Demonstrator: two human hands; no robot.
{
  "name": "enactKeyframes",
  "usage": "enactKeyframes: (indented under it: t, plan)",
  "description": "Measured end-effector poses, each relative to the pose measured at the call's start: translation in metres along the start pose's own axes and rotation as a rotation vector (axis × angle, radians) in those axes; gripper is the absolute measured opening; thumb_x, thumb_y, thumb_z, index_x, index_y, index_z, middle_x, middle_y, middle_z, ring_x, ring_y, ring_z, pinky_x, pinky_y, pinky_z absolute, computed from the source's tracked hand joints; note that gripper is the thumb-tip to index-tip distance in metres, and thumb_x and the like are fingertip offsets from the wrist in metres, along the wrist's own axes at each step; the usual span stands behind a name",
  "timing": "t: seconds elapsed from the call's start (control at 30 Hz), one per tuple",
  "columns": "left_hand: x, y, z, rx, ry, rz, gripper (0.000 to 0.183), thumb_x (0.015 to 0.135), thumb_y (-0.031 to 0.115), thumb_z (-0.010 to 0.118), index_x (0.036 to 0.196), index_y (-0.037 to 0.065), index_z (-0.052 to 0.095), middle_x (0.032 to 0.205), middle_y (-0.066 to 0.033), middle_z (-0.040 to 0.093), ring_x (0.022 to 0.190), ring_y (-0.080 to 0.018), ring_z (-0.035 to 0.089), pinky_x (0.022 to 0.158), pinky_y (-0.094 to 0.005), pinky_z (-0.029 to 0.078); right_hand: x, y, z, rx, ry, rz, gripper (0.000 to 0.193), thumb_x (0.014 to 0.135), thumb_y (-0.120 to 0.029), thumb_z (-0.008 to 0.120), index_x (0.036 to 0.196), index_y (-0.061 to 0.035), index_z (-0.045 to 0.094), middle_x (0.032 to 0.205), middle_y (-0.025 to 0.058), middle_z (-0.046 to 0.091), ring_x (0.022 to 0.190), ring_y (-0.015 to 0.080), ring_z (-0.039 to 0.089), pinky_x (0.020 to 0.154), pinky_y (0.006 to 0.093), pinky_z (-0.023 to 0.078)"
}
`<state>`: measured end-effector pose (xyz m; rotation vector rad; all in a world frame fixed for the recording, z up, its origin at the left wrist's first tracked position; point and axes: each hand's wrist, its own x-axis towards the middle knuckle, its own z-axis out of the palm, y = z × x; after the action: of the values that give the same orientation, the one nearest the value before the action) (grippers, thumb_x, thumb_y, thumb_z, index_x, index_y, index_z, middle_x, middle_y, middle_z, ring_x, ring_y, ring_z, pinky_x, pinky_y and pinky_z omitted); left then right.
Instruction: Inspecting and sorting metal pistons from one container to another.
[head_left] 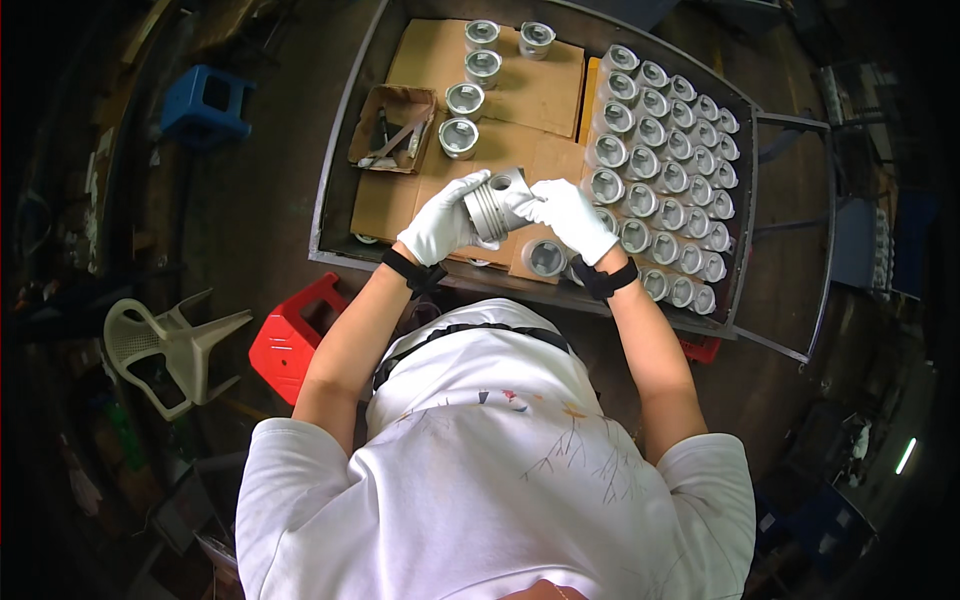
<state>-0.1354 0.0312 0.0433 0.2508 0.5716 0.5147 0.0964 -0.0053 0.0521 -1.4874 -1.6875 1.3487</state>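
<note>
A silvery metal piston (490, 208) is held tilted above the cardboard, its ring grooves to the left and a round pin hole facing up. White-gloved, my left hand (440, 224) is closed around its grooved end. My right hand (576, 216), also gloved, has its fingers bent together against the right edge of the piston; whether a small item is pinched there is hidden. Just below the hands, another piston (545, 257) stands on the cardboard. Several more, such as this piston (459, 137), stand in a loose line beyond my left hand.
Many pistons stand in close rows (671, 178) on the right of the metal-framed cart (345, 110). A small cardboard box (415, 100) with tools sits at the left. Outside the cart are a red stool (285, 340), a blue stool (190, 105) and a pale plastic chair (190, 345).
</note>
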Motion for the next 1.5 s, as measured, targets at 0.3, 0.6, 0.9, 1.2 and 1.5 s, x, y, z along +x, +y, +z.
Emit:
enactKeyframes:
  t: [0.3, 0.6, 0.9, 1.2, 1.5]
  plan:
    - [-0.003, -0.009, 0.001, 0.360, 0.134, -0.001, 0.050, 0.090, 0.044, 0.062, 0.124, 0.009, 0.053, 0.106, -0.0089, 0.060, 0.088, -0.0261, 0.066, 0.060, -0.0403, 0.058, 0.015, -0.030, 0.000, 0.532, 0.033, 0.548, 0.047, 0.090, -0.052, 0.061, 0.067, -0.0100, 0.060, 0.058, -0.0044, 0.046, 0.047, 0.0069, 0.037, 0.043, 0.0258, 0.025]
    - [-0.007, 0.001, -0.013, 0.011, 0.011, -0.115, 0.047, 0.092, 0.045, 0.057, 0.126, 0.013, 0.053, 0.112, -0.0135, 0.063, 0.090, -0.0306, 0.066, 0.062, -0.0452, 0.060, 0.004, -0.042, -0.016, 0.453, 0.263, 0.380, 0.065, 0.091, -0.062, 0.054, 0.077, 0.0004, 0.067, 0.066, 0.0064, 0.063, 0.041, 0.0089, 0.043, 0.039, 0.0231, 0.032]
    - [-0.007, 0.007, -0.006, 0.358, 0.014, 0.227, 0.038, 0.094, 0.030, 0.053, 0.123, 0.004, 0.055, 0.110, -0.0118, 0.065, 0.088, -0.0254, 0.066, 0.060, -0.0411, 0.058, -0.018, -0.040, -0.017, 0.445, 0.320, 0.402, 0.053, 0.096, -0.049, 0.054, 0.082, 0.0000, 0.069, 0.075, 0.0089, 0.069, 0.043, 0.0066, 0.044, 0.039, 0.0215, 0.034]
    - [-0.002, 0.010, -0.006, 0.591, -0.076, 0.342, 0.053, 0.099, 0.036, 0.041, 0.135, -0.003, 0.043, 0.131, -0.0294, 0.053, 0.097, -0.0406, 0.067, 0.043, -0.0299, 0.049, -0.022, -0.052, -0.015, 0.417, 0.240, 0.434, 0.051, 0.096, -0.046, 0.055, 0.083, 0.0006, 0.068, 0.076, 0.0096, 0.069, 0.045, 0.0067, 0.045, 0.040, 0.0214, 0.035]
    - [-0.011, 0.017, 0.009, -0.269, -0.031, -0.105, 0.071, 0.092, 0.049, 0.044, 0.139, -0.003, 0.042, 0.125, -0.0391, 0.051, 0.068, -0.0272, 0.069, 0.054, -0.0317, 0.058, -0.023, -0.060, -0.011, 0.347, 0.213, 0.432, 0.047, 0.095, -0.044, 0.056, 0.088, 0.0011, 0.067, 0.078, 0.0094, 0.069, 0.048, 0.0080, 0.047, 0.043, 0.0235, 0.037]
